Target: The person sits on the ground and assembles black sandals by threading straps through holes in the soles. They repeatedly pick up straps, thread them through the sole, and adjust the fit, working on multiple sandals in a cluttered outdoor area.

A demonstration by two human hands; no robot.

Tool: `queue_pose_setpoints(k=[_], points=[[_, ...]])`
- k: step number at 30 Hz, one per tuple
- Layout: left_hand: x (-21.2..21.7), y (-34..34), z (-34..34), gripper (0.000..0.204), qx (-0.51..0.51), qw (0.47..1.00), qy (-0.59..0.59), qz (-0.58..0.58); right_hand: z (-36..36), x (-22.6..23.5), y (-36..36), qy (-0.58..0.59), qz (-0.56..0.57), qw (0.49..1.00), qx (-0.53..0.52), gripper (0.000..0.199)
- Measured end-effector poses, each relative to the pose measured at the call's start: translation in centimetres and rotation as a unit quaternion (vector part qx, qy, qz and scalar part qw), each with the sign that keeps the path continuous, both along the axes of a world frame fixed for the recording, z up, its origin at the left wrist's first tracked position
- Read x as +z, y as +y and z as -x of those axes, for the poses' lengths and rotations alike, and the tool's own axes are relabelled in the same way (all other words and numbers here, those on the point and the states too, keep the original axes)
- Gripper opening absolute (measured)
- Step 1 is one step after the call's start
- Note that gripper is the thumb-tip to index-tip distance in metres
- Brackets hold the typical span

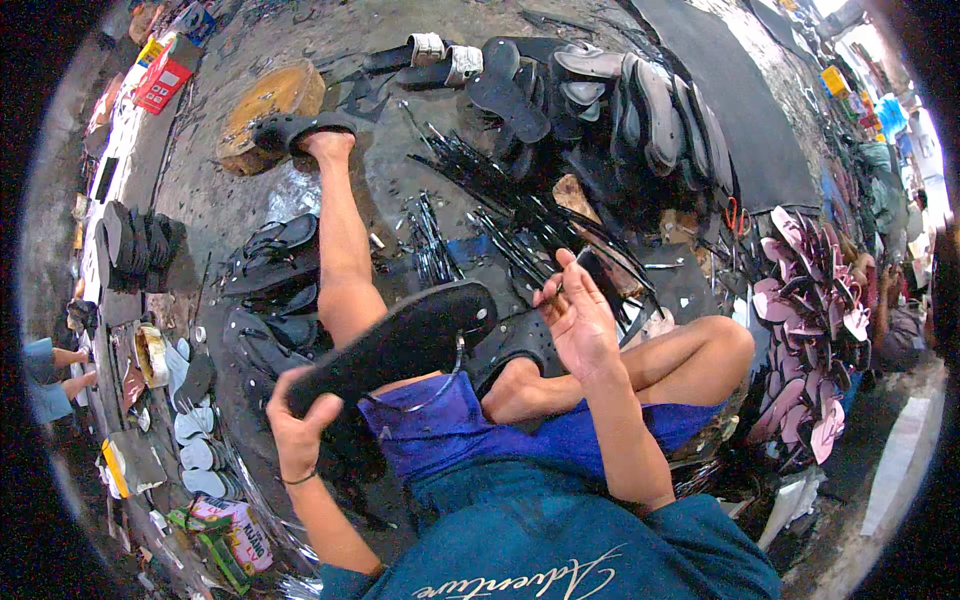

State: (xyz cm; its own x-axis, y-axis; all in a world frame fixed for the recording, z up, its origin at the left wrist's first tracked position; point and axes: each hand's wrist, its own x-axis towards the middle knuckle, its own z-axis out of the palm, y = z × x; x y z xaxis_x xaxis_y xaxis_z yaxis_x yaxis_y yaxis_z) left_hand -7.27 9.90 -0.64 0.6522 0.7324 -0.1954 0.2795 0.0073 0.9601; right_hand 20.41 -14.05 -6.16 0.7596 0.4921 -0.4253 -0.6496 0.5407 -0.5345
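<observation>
Here my left hand [297,425] grips the heel end of a black sandal sole [400,340], held tilted above my lap. My right hand [578,322] pinches a thin black strap [588,262] near the sole's toe, over the strap pile [500,205] on the floor.

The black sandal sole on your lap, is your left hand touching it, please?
Touching. The head view shows the left hand with its fingers wrapped around the near end of the black sandal sole, no gap between them.
</observation>
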Motion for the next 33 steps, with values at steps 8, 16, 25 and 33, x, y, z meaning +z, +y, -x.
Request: queue_pose_setpoints(k=[8,16,25,33], points=[[-0.2,-6.8,-5.1,0.013,0.052,0.997,-0.005,0.065,7.7,3.4,2.1,-0.524,0.316,0.725,0.316,0.019],[1.8,-7.6,-5.8,0.021,-0.164,0.985,0.055,-0.005,8.4,4.7,1.4,-0.559,0.371,0.701,0.243,0.014],[1.5,-8.0,-6.3,0.039,-0.224,0.969,0.036,-0.103,9.6,4.4,1.2,-0.572,0.368,0.705,0.201,0.018],[0.6,-7.9,-5.9,0.044,-0.246,0.965,0.037,-0.087,8.2,4.1,-0.1,-0.553,0.345,0.714,0.254,0.018]])
